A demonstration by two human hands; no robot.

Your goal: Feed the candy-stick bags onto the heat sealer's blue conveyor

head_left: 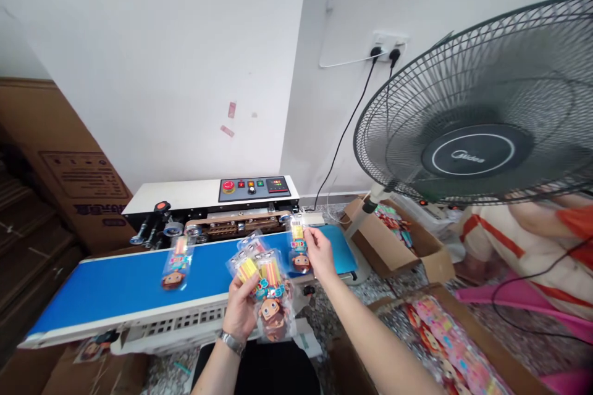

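My left hand (241, 307), with a metal watch on its wrist, is closed around a fanned bunch of clear plastic packets (272, 302). Each shows a brown cartoon face and coloured sticks. My right hand (319, 252) pinches one similar packet (299, 247) by its right edge. That packet's top edge is at the right end of the band sealing machine (204, 194), by its rollers. Another packet (176, 265) lies farther left on the blue conveyor belt (115, 284), its top at the machine's left rollers.
A large fan (467, 148) stands at the right. Below it are an open carton (389, 247) of packets and another box (445, 345) holding pink ones. A person in an apron (504, 241) sits behind the fan. Brown cartons (83, 179) stand at the left.
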